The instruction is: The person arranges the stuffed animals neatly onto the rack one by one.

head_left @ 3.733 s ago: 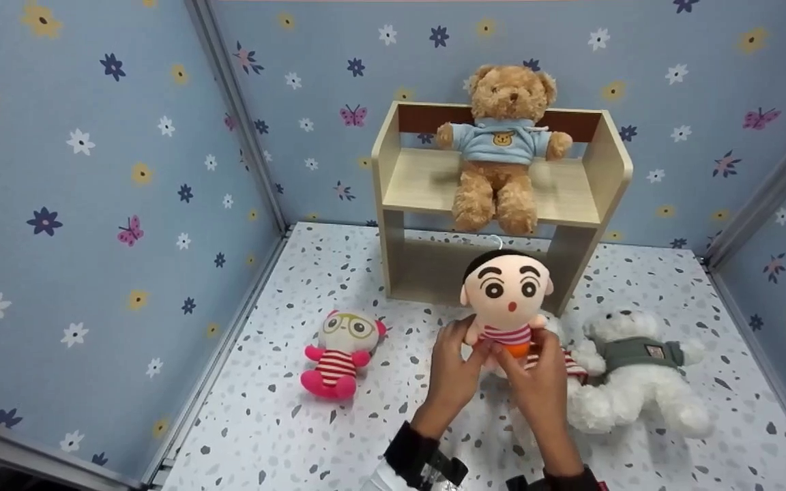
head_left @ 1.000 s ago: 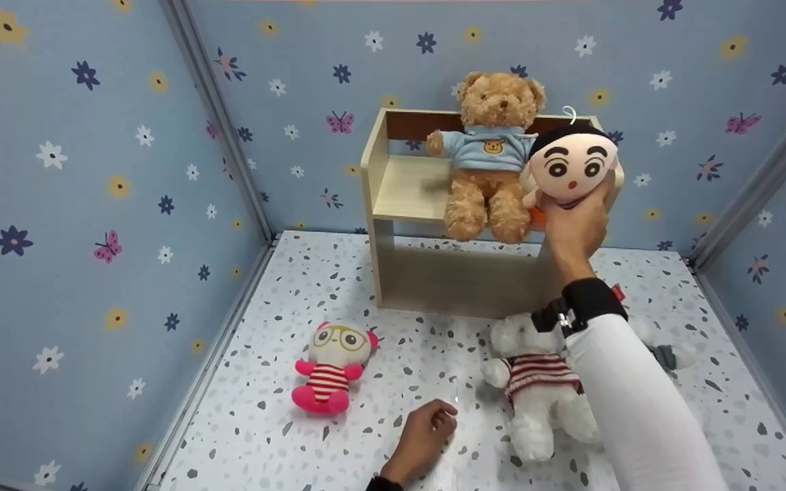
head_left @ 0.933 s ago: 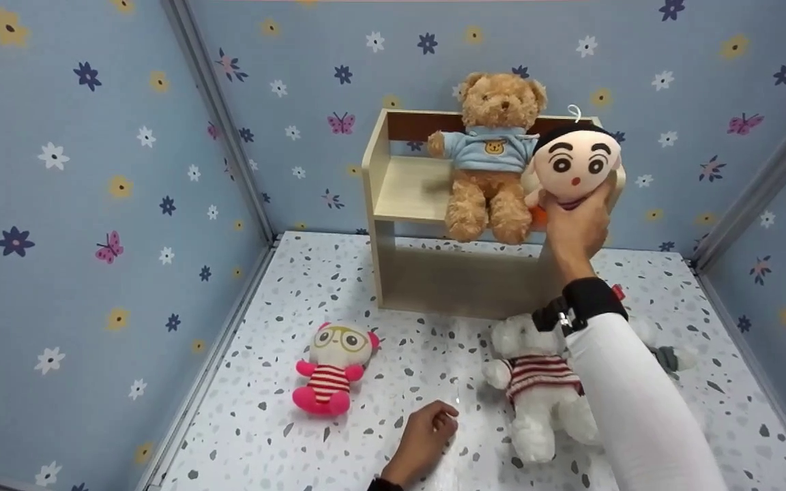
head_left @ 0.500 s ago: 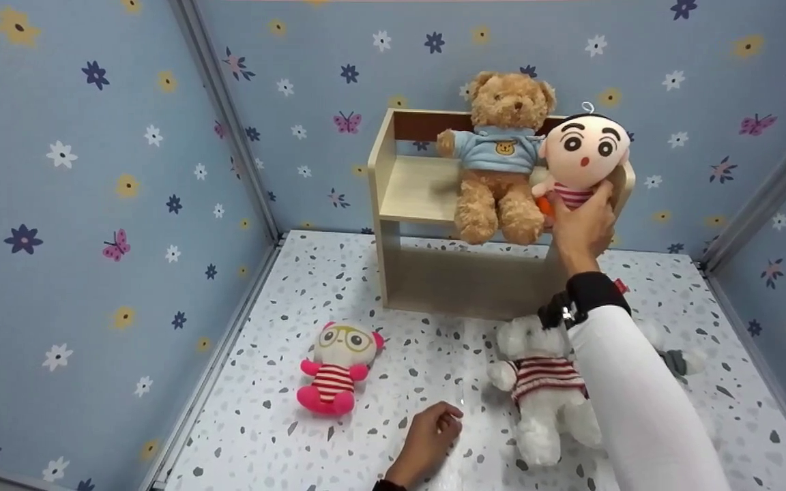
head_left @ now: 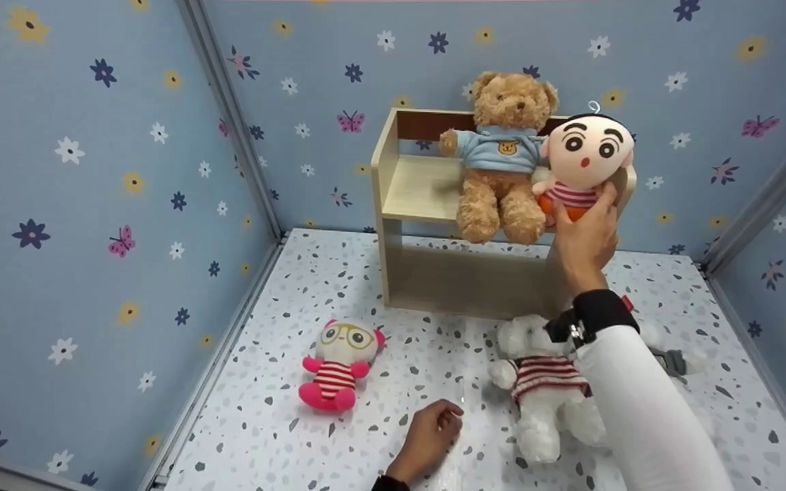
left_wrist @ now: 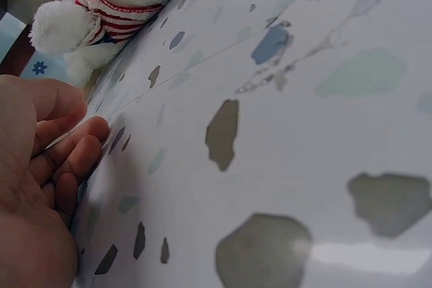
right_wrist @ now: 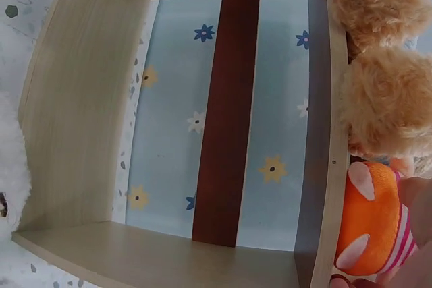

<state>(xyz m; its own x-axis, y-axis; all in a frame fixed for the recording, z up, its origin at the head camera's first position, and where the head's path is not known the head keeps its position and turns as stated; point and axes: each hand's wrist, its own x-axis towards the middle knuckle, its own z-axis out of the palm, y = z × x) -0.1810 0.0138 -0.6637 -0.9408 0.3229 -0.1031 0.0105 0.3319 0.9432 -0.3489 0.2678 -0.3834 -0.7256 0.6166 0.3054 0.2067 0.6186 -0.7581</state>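
My right hand (head_left: 585, 235) grips a plush boy doll (head_left: 587, 153) by its lower body at the right end of the upper shelf. The doll has thick black brows, a pink striped top and orange shorts; in the right wrist view its shorts (right_wrist: 370, 217) lie against the shelf board edge. Right beside it sits a brown teddy bear (head_left: 502, 150) in a light blue hoodie. My left hand (head_left: 427, 436) rests on the speckled table with loosely curled fingers and holds nothing. A pink and white panda plush (head_left: 335, 368) lies to its left.
The wooden two-tier shelf (head_left: 393, 259) stands against the flowered back wall. A white plush in a red striped sweater (head_left: 546, 382) lies in front of it, partly under my right forearm. Another white plush in grey-green (head_left: 673, 361) is mostly hidden behind that arm.
Both hands held the doll low over the table at first. My right hand then carried it up to the shelf's right end and tipped it more upright; the left let go and moved down.
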